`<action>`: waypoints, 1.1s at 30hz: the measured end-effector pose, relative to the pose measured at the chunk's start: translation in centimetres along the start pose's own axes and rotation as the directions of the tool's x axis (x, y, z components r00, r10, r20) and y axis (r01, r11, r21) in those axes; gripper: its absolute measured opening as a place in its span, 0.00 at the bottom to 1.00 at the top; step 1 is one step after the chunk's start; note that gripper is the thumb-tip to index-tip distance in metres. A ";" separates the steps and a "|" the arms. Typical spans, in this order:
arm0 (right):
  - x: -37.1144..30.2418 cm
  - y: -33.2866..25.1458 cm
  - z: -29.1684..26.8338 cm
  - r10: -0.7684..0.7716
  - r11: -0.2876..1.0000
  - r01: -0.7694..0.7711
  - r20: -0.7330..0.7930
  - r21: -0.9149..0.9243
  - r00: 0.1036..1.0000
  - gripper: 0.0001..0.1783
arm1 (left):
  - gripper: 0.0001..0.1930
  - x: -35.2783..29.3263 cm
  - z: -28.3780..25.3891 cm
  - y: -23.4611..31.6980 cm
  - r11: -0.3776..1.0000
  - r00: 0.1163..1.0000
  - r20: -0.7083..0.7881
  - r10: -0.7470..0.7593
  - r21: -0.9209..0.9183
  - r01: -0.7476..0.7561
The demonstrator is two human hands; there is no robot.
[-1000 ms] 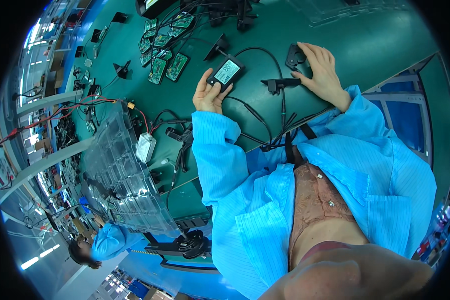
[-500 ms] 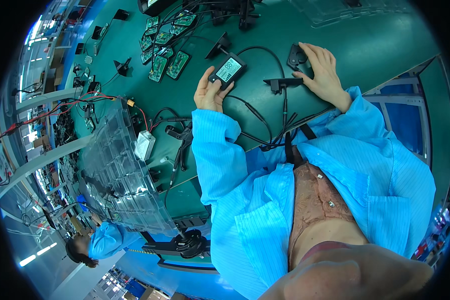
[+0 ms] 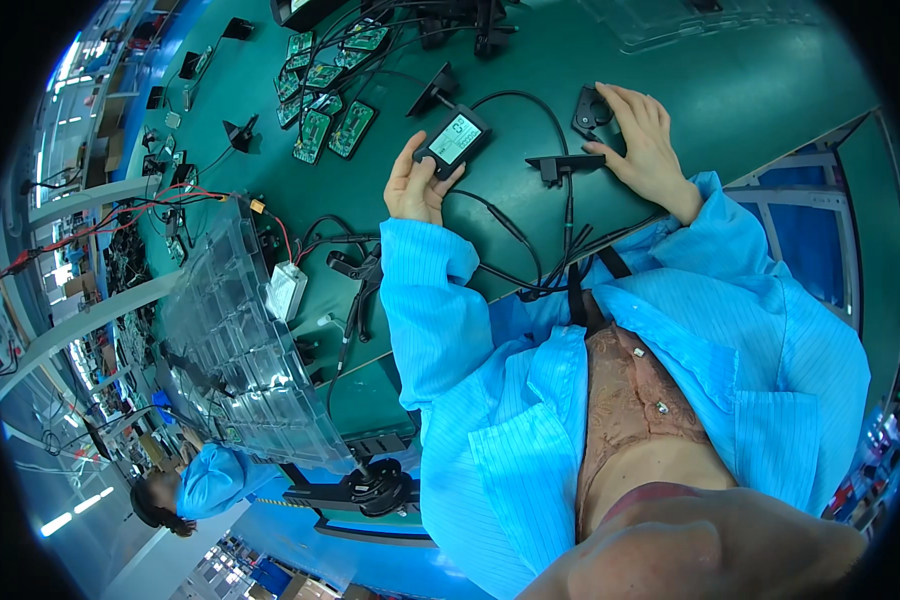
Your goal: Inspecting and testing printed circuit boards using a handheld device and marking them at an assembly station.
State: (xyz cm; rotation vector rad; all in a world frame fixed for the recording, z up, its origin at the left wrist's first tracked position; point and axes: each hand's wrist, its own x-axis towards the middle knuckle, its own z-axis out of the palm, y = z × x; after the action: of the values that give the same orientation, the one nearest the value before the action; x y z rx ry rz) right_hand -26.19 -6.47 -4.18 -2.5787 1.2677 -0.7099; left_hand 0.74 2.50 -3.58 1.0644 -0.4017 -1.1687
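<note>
My left hand (image 3: 417, 186) is closed around the lower left side of a black handheld display unit (image 3: 454, 141). The lit screen faces up, and my thumb is on its lower edge. On the right, my right hand (image 3: 653, 150) curves round a small black part with a rounded notch (image 3: 589, 114), fingertips at its upper edge and thumb at its lower side. Just below the thumb is a flat black display-shaped piece (image 3: 567, 164), seen edge-on, with a cable. Another black piece (image 3: 431, 90) stands tilted behind the display unit. Black cables (image 3: 515, 228) loop between my hands.
Several green circuit boards (image 3: 350, 130) lie among cables at the back. A clear plastic divided tray (image 3: 245, 330) stands at the left, beside a silver box (image 3: 286, 291) with red and black wires and a black lever (image 3: 355, 264). Far left, a person in blue (image 3: 215, 480) works.
The readout on the display unit's screen has changed, with fewer segments lit. Both hands stay nearly where they were.
</note>
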 end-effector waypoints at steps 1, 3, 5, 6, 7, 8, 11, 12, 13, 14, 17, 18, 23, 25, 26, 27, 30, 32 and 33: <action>0.0 0.0 0.0 0.009 1.000 -0.009 0.004 0.008 1.000 0.35 | 0.21 0.0 0.0 0.0 1.000 1.000 -0.006 -0.009 -0.010 0.009; 0.0 0.1 -0.1 0.027 0.999 -0.027 0.012 0.025 1.000 0.34 | 0.20 0.1 0.1 0.1 0.999 0.999 -0.019 -0.026 -0.031 0.025; 0.0 0.1 -0.1 0.036 0.999 -0.036 0.015 0.033 0.999 0.34 | 0.19 0.1 0.1 0.2 0.999 0.999 -0.025 -0.035 -0.041 0.034; 0.0 0.1 -0.1 0.038 0.999 -0.038 0.017 0.035 0.999 0.34 | 0.19 0.1 0.1 0.1 0.999 0.999 -0.022 -0.032 -0.040 0.031; 0.0 0.1 -0.1 0.040 0.999 -0.040 0.018 0.037 0.999 0.34 | 0.18 0.1 0.0 0.1 0.999 0.999 -0.019 -0.029 -0.039 0.028; 0.0 0.1 -0.2 0.042 0.998 -0.042 0.019 0.038 0.999 0.34 | 0.18 0.2 0.0 0.0 0.999 1.000 -0.016 -0.026 -0.038 0.026; 0.0 0.0 -0.2 0.042 0.998 -0.043 0.022 0.037 0.999 0.34 | 0.18 0.1 0.0 0.0 1.000 1.000 -0.012 -0.017 -0.017 0.017; 0.0 0.0 -0.2 0.041 0.999 -0.042 0.022 0.034 0.999 0.34 | 0.18 0.1 0.0 -0.1 1.000 1.000 -0.009 -0.011 0.003 0.011; 0.0 -0.1 -0.2 0.041 0.999 -0.041 0.022 0.031 0.999 0.33 | 0.18 0.1 0.0 -0.1 1.000 1.000 -0.007 -0.006 0.023 0.006; 0.0 -0.1 -0.2 0.040 0.999 -0.041 0.023 0.028 0.999 0.33 | 0.18 0.1 0.0 -0.1 0.999 1.000 -0.004 0.000 0.044 0.000; 0.0 0.0 -0.2 0.029 0.999 -0.030 0.034 0.017 0.999 0.33 | 0.19 0.0 0.0 -0.1 0.999 1.000 -0.001 0.002 0.046 -0.002; 0.0 0.0 -0.2 0.024 1.000 -0.025 0.039 0.012 0.999 0.33 | 0.19 0.0 0.0 -0.1 0.999 1.000 0.000 0.003 0.048 -0.003; 0.0 0.1 -0.1 0.015 1.000 -0.015 0.042 0.005 0.999 0.31 | 0.19 0.1 0.0 -0.1 0.999 1.000 -0.005 0.001 0.048 -0.001; 0.1 0.1 -0.1 0.014 1.000 -0.014 0.042 0.004 0.999 0.31 | 0.19 0.1 0.0 -0.1 0.999 1.000 -0.008 -0.001 0.047 0.001; 0.1 0.1 -0.1 0.012 1.000 -0.012 0.040 0.008 0.999 0.31 | 0.19 0.0 0.0 -0.1 0.999 1.000 -0.010 0.001 0.052 0.000; 0.1 0.1 -0.1 0.011 1.000 -0.011 0.038 0.011 0.999 0.31 | 0.18 0.0 0.0 -0.1 0.998 1.000 -0.012 0.002 0.056 -0.001; 0.1 0.0 -0.1 0.009 1.000 -0.010 0.034 0.018 0.999 0.30 | 0.18 -0.1 0.1 -0.1 0.998 1.000 -0.016 0.003 0.065 -0.002; 0.2 0.0 0.0 0.017 1.000 -0.017 0.043 0.002 0.999 0.30 | 0.18 0.0 0.1 -0.2 0.998 1.000 -0.019 0.018 0.061 -0.017; 0.2 0.0 0.0 0.020 1.000 -0.020 0.047 -0.005 0.999 0.29 | 0.18 0.0 0.1 -0.2 0.998 0.999 -0.020 0.025 0.060 -0.024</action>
State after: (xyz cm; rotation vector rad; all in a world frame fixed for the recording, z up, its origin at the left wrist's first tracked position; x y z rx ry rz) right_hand -26.11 -6.64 -4.09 -2.5671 1.2806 -0.6393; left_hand 0.55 2.45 -3.67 1.1192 -0.4345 -1.1287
